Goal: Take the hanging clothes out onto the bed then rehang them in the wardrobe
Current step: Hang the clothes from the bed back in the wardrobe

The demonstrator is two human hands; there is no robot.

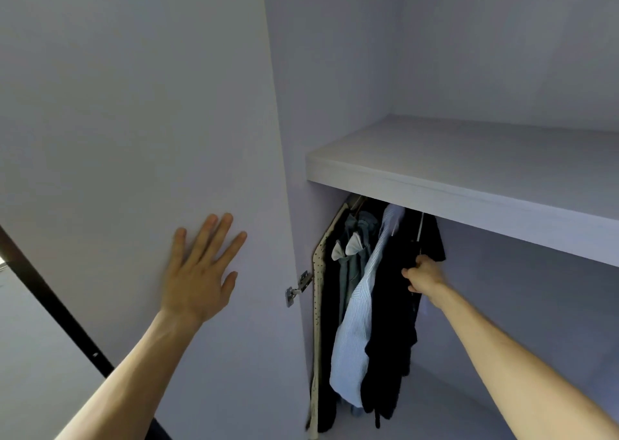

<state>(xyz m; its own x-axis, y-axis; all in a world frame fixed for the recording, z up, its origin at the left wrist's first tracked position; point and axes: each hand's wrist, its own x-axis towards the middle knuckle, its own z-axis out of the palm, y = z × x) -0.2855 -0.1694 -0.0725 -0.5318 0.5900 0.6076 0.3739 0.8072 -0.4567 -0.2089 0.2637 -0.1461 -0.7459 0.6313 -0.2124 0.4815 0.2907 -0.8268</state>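
Left hand (197, 279), right hand (425, 277) bare; forearms seemingly bare to elbow.

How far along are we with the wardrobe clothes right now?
Done: door open, left hand flat on it. In hand: right hand grips the dark garment hanging under the shelf. Left: striped shirt and others hang beside it; whether unloading or rehanging, I cannot tell.

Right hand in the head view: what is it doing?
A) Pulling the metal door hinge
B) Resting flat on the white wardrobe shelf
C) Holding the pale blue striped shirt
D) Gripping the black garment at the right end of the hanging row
D: the right hand has its fingers curled into the black hanging garment, the rightmost in the row, below the white wardrobe shelf.
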